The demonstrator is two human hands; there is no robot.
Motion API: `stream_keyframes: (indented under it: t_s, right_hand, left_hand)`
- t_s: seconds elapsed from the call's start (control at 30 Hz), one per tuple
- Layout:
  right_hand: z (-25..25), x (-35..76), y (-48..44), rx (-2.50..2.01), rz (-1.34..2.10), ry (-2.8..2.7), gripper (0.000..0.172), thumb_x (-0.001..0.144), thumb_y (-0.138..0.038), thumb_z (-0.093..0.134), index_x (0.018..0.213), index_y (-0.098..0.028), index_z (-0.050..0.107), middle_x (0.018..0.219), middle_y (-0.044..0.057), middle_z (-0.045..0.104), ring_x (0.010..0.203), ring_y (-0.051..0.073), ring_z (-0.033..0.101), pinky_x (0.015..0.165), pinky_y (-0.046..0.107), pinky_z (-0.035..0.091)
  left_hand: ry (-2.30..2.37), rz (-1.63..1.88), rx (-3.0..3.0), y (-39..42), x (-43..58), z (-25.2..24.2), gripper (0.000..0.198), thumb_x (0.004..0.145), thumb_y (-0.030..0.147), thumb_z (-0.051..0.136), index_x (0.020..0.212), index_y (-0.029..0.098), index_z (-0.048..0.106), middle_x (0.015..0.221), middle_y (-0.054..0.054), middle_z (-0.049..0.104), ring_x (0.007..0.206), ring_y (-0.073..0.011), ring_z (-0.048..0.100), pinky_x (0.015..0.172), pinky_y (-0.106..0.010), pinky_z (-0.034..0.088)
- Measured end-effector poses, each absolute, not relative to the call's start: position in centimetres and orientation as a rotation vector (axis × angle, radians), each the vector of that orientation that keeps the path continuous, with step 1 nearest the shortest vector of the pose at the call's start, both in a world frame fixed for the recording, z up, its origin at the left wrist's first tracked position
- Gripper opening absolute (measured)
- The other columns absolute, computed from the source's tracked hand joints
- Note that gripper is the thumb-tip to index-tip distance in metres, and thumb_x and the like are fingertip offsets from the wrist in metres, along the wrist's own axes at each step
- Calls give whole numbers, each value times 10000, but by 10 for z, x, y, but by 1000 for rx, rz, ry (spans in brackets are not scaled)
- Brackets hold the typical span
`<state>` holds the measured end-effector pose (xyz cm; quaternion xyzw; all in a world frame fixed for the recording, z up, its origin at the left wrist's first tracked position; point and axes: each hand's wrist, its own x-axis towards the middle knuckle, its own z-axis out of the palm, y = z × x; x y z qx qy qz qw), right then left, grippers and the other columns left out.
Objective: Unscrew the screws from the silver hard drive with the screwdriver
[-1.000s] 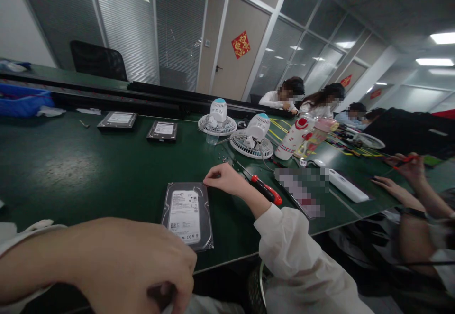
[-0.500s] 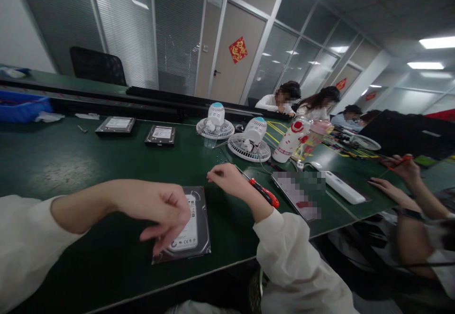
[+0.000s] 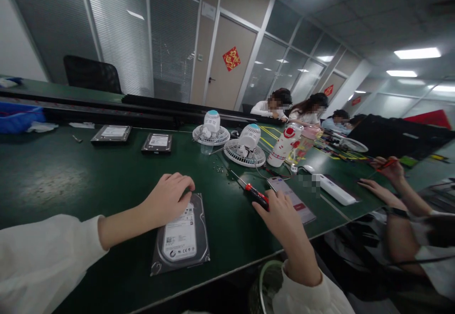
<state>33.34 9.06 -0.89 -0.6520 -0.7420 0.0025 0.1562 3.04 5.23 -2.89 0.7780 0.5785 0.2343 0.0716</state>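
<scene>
Right hand (image 3: 280, 213) is lying at the handle of the screwdriver (image 3: 255, 193), to the right of the near hard drive (image 3: 180, 239); its fingers are half bending, with thumb and forefinger either side of the handle, though I cannot tell whether they are gripping. Left hand (image 3: 168, 200) is arching over the drive's far-left part, fingers curled; whether it is pinching anything I cannot tell. The drive itself is lying label up on the green bench (image 3: 232, 231).

For a clean pick-up, the right hand would probably do best wrapping the thick handle fully and lifting straight, keeping the shaft from sweeping the loose screws (image 3: 223, 172) beyond the drive. Meanwhile the left hand would ideally be steadying the drive by its edges.

The left hand is hiding the drive's far-left corner and some of its label; the right is masking the handle's butt. Those screws are showing too small to sort by type. Right of the drive, below the bench, a round container (image 3: 262, 283) is running out of frame.
</scene>
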Motion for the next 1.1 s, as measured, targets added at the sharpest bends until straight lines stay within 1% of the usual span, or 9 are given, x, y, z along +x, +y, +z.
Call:
stream_keyframes:
  t_s: [0.27,0.4,0.5,0.63,0.73,0.83,0.93,1.03,1.1]
  right_hand:
    - [-21,345,100,-1832,168,-1977,236,816,-345,636,958,-161,671,980,136,717,945,315,667,779,381,449]
    - [-20,349,105,-1686,256,-1783,318,786,-434,648,913,-151,718,818,89,717,803,255,652,738,362,454]
    - [-16,351,107,-1534,306,-1607,375,777,-490,641,903,-147,725,754,62,688,729,210,626,683,337,480]
    - [3,345,115,-1318,401,-1375,498,740,-534,669,1045,-140,672,769,42,660,637,157,615,554,285,497]
    - [32,331,128,-1161,459,-1262,601,737,-519,658,1216,-177,539,938,51,673,577,104,601,509,249,486]
    - [64,308,148,-1056,480,-1232,585,792,-487,601,1290,-233,427,977,34,658,529,68,546,495,227,460]
    - [81,278,164,-934,432,-1244,513,874,-420,513,1340,-256,375,945,33,625,680,113,603,620,250,498]
    - [74,249,174,-938,516,-1323,451,954,-383,345,1397,-313,311,1161,61,593,937,152,631,807,304,519]
    - [60,234,179,-974,599,-1322,457,954,-395,348,1397,-291,313,1168,72,594,944,156,626,810,305,526]
  left_hand:
    - [1634,756,2165,38,31,-31,282,960,315,399,1020,211,655,1057,-59,673,1022,-251,592,950,-462,426]
    - [1565,841,2018,39,28,-41,297,967,327,383,1039,222,651,1182,-60,660,1100,-248,590,969,-448,448]
    - [1557,843,1922,41,27,-45,311,960,369,399,1071,219,648,1183,-74,664,1095,-264,614,941,-449,483]
    - [1438,922,1700,45,27,-43,283,936,359,450,1134,200,576,1185,-80,680,1043,-247,665,843,-396,548]
    - [1399,977,1610,46,27,-43,281,915,324,486,1166,202,520,1229,-82,679,1057,-237,678,839,-380,566]
    - [1409,964,1629,48,26,-46,288,905,319,506,1171,209,515,1243,-85,678,1098,-250,674,848,-386,578]
    - [1411,963,1652,49,24,-48,269,902,288,486,1156,210,532,1238,-80,681,1142,-247,660,873,-381,578]
    - [1415,947,1671,48,24,-46,261,904,276,467,1138,199,553,1223,-83,685,1132,-246,661,883,-389,573]
    - [1419,942,1694,48,25,-45,253,907,291,468,1116,194,572,1204,-84,690,1109,-249,666,901,-408,564]
